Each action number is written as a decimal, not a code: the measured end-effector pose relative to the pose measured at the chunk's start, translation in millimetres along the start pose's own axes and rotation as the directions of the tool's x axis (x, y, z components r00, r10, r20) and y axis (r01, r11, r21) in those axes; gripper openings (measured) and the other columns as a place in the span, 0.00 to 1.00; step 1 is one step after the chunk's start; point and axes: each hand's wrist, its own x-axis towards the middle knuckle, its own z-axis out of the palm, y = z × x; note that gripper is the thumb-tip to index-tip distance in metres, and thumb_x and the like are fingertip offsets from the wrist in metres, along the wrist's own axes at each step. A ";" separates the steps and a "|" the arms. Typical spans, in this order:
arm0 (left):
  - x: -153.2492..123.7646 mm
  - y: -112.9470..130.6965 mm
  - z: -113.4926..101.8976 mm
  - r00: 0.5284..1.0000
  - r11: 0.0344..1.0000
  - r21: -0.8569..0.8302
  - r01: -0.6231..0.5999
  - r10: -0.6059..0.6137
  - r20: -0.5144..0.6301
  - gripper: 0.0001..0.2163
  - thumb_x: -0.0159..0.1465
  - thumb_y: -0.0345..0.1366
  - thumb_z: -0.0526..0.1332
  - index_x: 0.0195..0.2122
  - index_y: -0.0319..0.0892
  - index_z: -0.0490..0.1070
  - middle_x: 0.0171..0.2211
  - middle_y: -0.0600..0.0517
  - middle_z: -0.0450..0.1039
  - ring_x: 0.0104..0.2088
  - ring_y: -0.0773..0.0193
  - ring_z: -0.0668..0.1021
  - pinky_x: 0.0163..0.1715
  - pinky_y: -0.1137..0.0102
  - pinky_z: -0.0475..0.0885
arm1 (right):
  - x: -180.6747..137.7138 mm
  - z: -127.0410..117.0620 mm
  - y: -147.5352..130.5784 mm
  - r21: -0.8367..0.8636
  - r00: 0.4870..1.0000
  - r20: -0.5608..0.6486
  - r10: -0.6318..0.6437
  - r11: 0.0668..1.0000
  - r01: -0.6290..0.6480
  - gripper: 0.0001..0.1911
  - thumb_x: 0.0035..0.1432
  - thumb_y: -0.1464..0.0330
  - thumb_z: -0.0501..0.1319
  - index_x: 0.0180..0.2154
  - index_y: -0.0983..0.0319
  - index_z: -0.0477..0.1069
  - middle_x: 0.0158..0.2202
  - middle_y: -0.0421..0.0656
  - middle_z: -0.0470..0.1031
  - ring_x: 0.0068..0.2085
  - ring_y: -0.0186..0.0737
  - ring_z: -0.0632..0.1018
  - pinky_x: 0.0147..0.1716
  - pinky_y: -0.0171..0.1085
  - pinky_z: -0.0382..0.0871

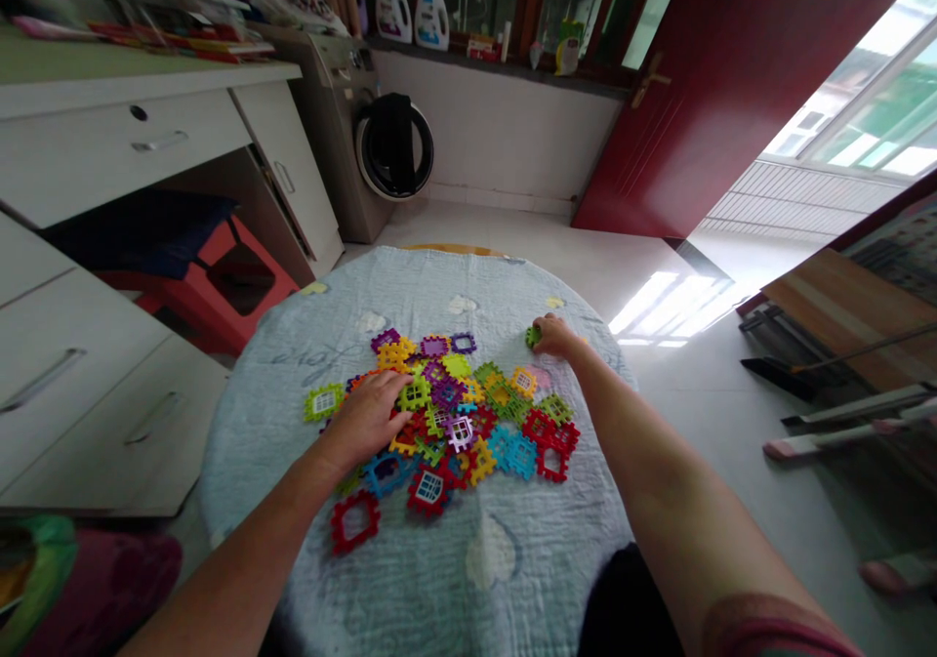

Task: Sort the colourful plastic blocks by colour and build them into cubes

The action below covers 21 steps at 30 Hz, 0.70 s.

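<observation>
A heap of colourful plastic interlocking square tiles [468, 423] lies on a round table under a pale blue quilted cloth [439, 569]. My left hand [366, 418] rests flat on the left side of the heap, fingers stretched over a green tile [414, 393]. My right hand [554, 337] is stretched out to the far right of the heap, fingers closed round a small green tile [533, 336]. A red frame tile [354, 520] lies apart near the front left, and a green tile with a white window [323, 401] lies at the left.
A white desk with drawers [95, 149] stands at the left, with a red stool [220, 281] under it. A washing machine [373, 140] is behind the table. A dark red door [717, 81] stands at the back right. Boards and tools [841, 345] lie on the floor to the right.
</observation>
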 end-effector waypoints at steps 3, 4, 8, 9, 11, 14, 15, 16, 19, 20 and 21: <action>-0.7 -0.7 0.7 1.000 1.000 -0.002 -0.002 0.002 0.003 0.19 0.55 0.35 0.60 0.49 0.39 0.69 0.48 0.42 0.71 0.50 0.51 0.72 0.54 0.58 0.65 | 4.4 -2.5 2.6 -0.003 1.000 0.001 -0.024 1.000 0.024 0.29 0.44 0.69 0.67 0.51 0.63 0.68 0.50 0.51 0.66 0.48 0.49 0.70 0.47 0.38 0.63; -0.8 -0.9 0.9 1.000 1.000 -0.002 -0.002 0.002 0.004 0.19 0.55 0.35 0.60 0.49 0.39 0.69 0.48 0.43 0.71 0.50 0.52 0.72 0.54 0.58 0.65 | 5.1 -2.2 3.0 -0.002 1.000 0.004 -0.030 1.000 0.030 0.29 0.44 0.70 0.67 0.51 0.62 0.68 0.50 0.51 0.66 0.48 0.49 0.70 0.47 0.38 0.63; -0.5 -1.4 1.5 1.000 1.000 0.002 -0.007 0.007 0.007 0.18 0.55 0.35 0.59 0.49 0.40 0.69 0.48 0.43 0.71 0.50 0.52 0.72 0.54 0.58 0.65 | 4.9 2.0 2.0 0.008 0.999 0.011 -0.035 0.999 0.034 0.29 0.43 0.72 0.66 0.51 0.61 0.69 0.52 0.51 0.65 0.47 0.49 0.70 0.46 0.39 0.64; -0.3 -1.5 1.8 1.000 1.000 0.003 -0.010 0.010 0.008 0.19 0.55 0.35 0.59 0.49 0.40 0.69 0.48 0.43 0.71 0.50 0.52 0.72 0.54 0.58 0.65 | 4.3 2.4 1.6 0.012 0.999 0.009 -0.031 0.999 0.031 0.30 0.43 0.72 0.66 0.51 0.61 0.68 0.52 0.51 0.65 0.47 0.49 0.70 0.46 0.40 0.65; 0.0 -2.0 2.3 1.000 1.000 0.006 -0.018 0.018 0.007 0.19 0.55 0.35 0.59 0.49 0.40 0.68 0.48 0.43 0.71 0.50 0.52 0.72 0.54 0.58 0.65 | 1.6 0.8 1.4 0.021 1.000 -0.001 -0.023 1.000 0.023 0.31 0.43 0.72 0.67 0.53 0.62 0.67 0.53 0.52 0.64 0.49 0.50 0.70 0.47 0.41 0.64; 0.4 -2.8 3.0 1.000 1.000 0.004 -0.022 0.022 -0.004 0.18 0.55 0.35 0.59 0.48 0.41 0.68 0.48 0.43 0.71 0.49 0.52 0.72 0.53 0.58 0.65 | -10.0 -7.5 4.7 0.043 0.999 -0.042 -0.007 0.999 0.009 0.37 0.45 0.69 0.67 0.58 0.64 0.61 0.57 0.54 0.62 0.53 0.51 0.68 0.50 0.42 0.62; 0.6 -2.8 3.2 1.000 1.000 0.004 -0.022 0.022 -0.006 0.18 0.55 0.35 0.59 0.48 0.41 0.68 0.47 0.44 0.71 0.49 0.53 0.72 0.53 0.58 0.66 | -16.8 -10.8 6.7 0.068 0.997 -0.072 -0.004 0.998 0.009 0.37 0.46 0.68 0.67 0.59 0.64 0.59 0.57 0.54 0.61 0.54 0.50 0.67 0.51 0.41 0.62; 0.8 -2.6 3.2 1.000 1.000 0.008 -0.023 0.023 -0.006 0.18 0.55 0.34 0.59 0.48 0.41 0.69 0.47 0.44 0.71 0.48 0.53 0.72 0.53 0.58 0.66 | -25.2 -13.7 8.7 0.100 0.995 -0.104 -0.001 0.995 0.012 0.37 0.48 0.68 0.66 0.59 0.65 0.59 0.58 0.54 0.61 0.54 0.49 0.67 0.51 0.41 0.61; 1.6 0.1 3.0 0.999 0.999 0.024 -0.044 0.044 -0.021 0.18 0.54 0.32 0.58 0.48 0.41 0.69 0.47 0.44 0.70 0.49 0.53 0.72 0.53 0.58 0.66 | -58.3 -17.4 11.6 0.223 0.992 -0.127 -0.001 0.974 0.029 0.30 0.49 0.70 0.65 0.55 0.65 0.64 0.53 0.52 0.68 0.49 0.43 0.72 0.47 0.37 0.64; 1.8 2.0 2.9 0.998 0.998 0.028 -0.053 0.054 -0.037 0.19 0.54 0.31 0.57 0.48 0.41 0.69 0.48 0.44 0.69 0.49 0.53 0.72 0.54 0.59 0.66 | -70.7 -16.6 10.2 0.257 0.995 -0.097 -0.003 0.966 0.028 0.27 0.50 0.71 0.65 0.53 0.64 0.66 0.49 0.50 0.71 0.45 0.41 0.74 0.43 0.36 0.65; 1.9 4.5 2.7 0.996 0.998 0.030 -0.062 0.063 -0.057 0.19 0.53 0.29 0.56 0.48 0.40 0.70 0.48 0.44 0.68 0.50 0.53 0.71 0.54 0.59 0.66 | -82.9 -14.9 7.2 0.287 0.998 -0.060 -0.008 0.958 0.025 0.23 0.50 0.72 0.64 0.51 0.64 0.68 0.45 0.47 0.74 0.41 0.39 0.75 0.40 0.34 0.66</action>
